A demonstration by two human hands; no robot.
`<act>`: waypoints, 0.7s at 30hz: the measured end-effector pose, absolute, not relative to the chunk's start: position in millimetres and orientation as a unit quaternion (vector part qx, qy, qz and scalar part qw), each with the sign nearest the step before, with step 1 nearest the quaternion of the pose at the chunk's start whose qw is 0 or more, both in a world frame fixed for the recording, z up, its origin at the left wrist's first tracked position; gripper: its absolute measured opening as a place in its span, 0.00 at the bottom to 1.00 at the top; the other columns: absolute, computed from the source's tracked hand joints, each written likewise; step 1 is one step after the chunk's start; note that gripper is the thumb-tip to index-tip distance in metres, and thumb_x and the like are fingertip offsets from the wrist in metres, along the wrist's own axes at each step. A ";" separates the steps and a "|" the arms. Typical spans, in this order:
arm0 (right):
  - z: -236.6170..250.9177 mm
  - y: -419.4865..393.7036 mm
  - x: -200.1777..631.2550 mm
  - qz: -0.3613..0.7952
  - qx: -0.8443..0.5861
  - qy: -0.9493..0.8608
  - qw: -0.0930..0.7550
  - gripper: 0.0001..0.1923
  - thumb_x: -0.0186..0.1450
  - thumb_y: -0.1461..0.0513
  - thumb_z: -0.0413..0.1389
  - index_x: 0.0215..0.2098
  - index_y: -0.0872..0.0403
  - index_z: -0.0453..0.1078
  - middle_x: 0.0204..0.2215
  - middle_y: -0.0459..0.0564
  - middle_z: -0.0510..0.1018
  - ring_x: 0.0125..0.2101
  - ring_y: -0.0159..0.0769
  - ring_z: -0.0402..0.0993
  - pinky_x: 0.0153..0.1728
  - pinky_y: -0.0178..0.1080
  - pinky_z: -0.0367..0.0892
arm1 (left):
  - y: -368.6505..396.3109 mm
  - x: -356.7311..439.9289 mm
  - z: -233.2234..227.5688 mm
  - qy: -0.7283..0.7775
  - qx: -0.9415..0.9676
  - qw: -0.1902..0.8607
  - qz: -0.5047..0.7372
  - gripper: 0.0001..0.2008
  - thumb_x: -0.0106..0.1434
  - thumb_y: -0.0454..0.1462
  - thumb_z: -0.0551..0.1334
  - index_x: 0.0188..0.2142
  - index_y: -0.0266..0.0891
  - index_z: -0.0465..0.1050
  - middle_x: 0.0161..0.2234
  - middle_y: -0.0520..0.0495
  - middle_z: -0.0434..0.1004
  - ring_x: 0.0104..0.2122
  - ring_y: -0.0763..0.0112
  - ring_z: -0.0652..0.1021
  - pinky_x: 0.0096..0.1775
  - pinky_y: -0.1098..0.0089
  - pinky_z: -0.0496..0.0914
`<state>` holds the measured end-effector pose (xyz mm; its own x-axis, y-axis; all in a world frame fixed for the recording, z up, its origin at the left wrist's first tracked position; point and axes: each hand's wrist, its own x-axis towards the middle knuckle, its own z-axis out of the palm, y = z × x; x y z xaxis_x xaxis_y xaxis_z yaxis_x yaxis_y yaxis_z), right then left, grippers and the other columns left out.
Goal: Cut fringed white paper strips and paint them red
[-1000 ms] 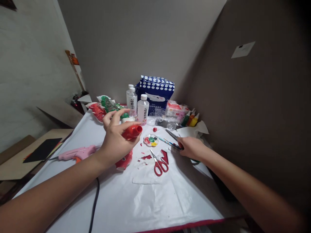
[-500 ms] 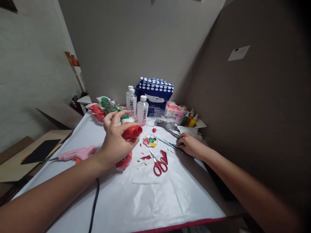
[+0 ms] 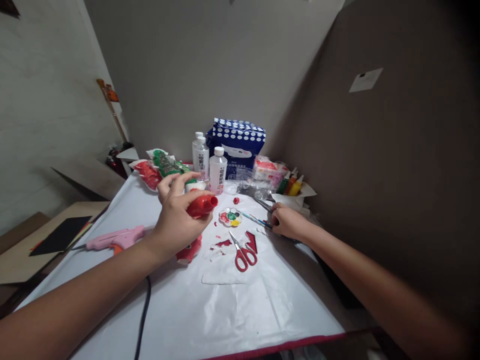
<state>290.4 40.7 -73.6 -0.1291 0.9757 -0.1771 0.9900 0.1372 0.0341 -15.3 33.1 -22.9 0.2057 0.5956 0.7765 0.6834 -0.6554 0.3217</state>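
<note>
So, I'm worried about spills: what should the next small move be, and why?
Probably turn the red bottle upright in the left hand: it looks uncapped and tilts over the table, so anything inside might drip out.

Front bottle [image 3: 218,171] seemingly reads "电解质水".

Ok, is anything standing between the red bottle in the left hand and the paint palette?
Nothing visible does. The left hand holds the red bottle, its open mouth facing right, with the paint palette just beyond. The red cap lies behind the palette and the red scissors in front, both outside that gap.
</note>
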 end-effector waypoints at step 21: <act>-65.0 46.3 287.8 -0.058 0.684 0.723 0.076 0.11 0.69 0.59 0.56 0.47 0.57 0.70 0.45 0.52 0.75 0.41 0.39 0.75 0.42 0.45 0.73 | 32.4 -16.7 -24.2 -0.412 -0.787 0.036 -0.458 0.11 0.51 0.32 0.67 0.35 0.46 0.79 0.54 0.46 0.68 0.56 0.47 0.61 0.57 0.43 0.59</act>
